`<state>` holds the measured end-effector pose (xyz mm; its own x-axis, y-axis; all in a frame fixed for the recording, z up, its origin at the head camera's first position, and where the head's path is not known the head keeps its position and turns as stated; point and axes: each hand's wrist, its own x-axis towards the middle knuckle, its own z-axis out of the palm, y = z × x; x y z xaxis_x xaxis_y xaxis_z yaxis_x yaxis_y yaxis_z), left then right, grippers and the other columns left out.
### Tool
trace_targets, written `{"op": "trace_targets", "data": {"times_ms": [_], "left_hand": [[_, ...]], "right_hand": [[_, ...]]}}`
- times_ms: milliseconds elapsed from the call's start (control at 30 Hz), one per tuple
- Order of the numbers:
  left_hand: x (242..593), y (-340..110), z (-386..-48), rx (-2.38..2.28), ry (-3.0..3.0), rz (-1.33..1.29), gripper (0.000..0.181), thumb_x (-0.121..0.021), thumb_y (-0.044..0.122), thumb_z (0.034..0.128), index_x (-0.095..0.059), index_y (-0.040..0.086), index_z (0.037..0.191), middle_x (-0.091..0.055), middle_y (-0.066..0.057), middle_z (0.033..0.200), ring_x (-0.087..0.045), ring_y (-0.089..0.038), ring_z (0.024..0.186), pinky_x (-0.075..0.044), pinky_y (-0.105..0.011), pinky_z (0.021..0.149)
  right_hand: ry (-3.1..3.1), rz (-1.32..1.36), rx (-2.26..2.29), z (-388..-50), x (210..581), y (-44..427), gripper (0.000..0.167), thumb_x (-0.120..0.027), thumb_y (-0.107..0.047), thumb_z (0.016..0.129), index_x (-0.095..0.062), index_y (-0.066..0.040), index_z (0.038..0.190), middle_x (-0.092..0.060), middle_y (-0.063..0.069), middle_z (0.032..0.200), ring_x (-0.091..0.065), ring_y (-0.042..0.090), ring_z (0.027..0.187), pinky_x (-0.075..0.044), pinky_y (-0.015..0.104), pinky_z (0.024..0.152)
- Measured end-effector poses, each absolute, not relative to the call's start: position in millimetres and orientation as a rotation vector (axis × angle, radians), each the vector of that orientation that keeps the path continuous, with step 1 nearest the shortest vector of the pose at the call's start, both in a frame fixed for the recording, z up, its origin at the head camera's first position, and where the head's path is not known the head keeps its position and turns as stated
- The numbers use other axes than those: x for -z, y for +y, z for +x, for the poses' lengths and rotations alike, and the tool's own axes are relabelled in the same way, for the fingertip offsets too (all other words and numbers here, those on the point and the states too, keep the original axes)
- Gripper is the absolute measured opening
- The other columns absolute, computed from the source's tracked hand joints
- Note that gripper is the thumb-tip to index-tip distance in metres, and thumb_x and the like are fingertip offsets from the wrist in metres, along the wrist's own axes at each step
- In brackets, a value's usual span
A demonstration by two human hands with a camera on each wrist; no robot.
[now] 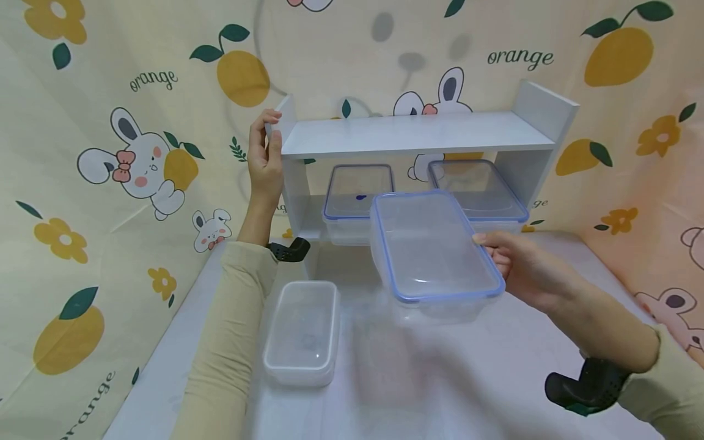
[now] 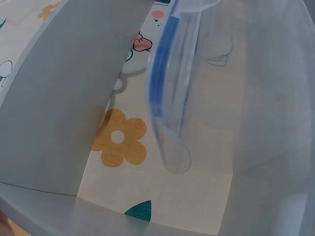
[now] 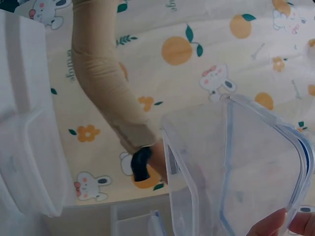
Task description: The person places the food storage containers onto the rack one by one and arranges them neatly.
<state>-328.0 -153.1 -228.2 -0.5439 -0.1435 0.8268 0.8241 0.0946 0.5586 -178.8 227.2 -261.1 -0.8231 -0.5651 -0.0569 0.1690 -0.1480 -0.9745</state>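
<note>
We see the right hand (image 1: 530, 269) pinch a clear rectangular plastic container with a blue-edged lid (image 1: 434, 244) by its side rim, in front of the white panelled shelf (image 1: 418, 131), perhaps keeping its other edges free; the left hand (image 1: 265, 156) grips the shelf's side, fingers curled round it, likely for steadiness; the container looks see-through, glare on its lid.

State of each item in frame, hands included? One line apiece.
Left hand: grips left side of shelf unit
Right hand: pinches held box at its edge
Held box: lidded, tilted, above table
Left shelf box: lidded, in shelf unit
Right shelf box: lidded, partly hidden by held box
Table box: upright, seemingly lidded
Shelf unit: upright
</note>
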Motion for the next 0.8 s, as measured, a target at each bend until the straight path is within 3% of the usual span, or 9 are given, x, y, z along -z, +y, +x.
{"op": "trace_targets", "data": {"times_ms": [233,367,500,800], "left_hand": [[227.7,-153.0,-328.7,1.565,-1.598,-0.677,0.017,-0.038,0.008,0.1015,-0.046,0.003,0.115,-0.049,0.014,0.123,-0.027,-0.029,0.148,-0.024,-0.026,0.124],[227.8,-153.4,-329.1,1.549,-1.593,-0.676,0.02,-0.038,0.007,0.1014,-0.044,-0.005,0.116,-0.05,0.012,0.124,-0.027,-0.03,0.147,-0.024,-0.026,0.124],[228.2,-153.7,-329.8,1.535,-1.592,-0.677,0.022,-0.038,0.007,0.1013,-0.042,-0.009,0.117,-0.05,0.012,0.123,-0.027,-0.032,0.147,-0.024,-0.028,0.124],[228.8,-153.5,-329.4,1.558,-1.591,-0.682,0.016,-0.038,0.007,0.1014,-0.048,0.012,0.113,-0.05,0.014,0.123,-0.027,-0.031,0.148,-0.024,-0.028,0.124]], "right_hand": [[1.704,-0.391,2.045,-178.9,246.3,236.4,0.03,-0.036,-0.028,0.102,-0.065,-0.02,0.104,-0.066,-0.008,0.083,-0.06,0.01,0.081,-0.044,0.032,0.08],[1.737,-0.384,2.037,-179.4,238.7,241.1,0.03,-0.037,-0.03,0.102,-0.065,-0.022,0.106,-0.066,-0.007,0.091,-0.056,0.013,0.092,-0.045,0.035,0.081],[1.734,-0.383,2.068,-181.1,233.5,243.9,0.031,-0.038,-0.03,0.102,-0.068,-0.022,0.104,-0.066,-0.007,0.088,-0.056,0.014,0.091,-0.045,0.034,0.08],[1.663,-0.254,2.214,-184.0,221.6,251.1,0.025,-0.043,-0.027,0.1,-0.067,-0.025,0.109,-0.063,-0.008,0.105,-0.055,0.014,0.1,-0.053,0.034,0.086]]}}
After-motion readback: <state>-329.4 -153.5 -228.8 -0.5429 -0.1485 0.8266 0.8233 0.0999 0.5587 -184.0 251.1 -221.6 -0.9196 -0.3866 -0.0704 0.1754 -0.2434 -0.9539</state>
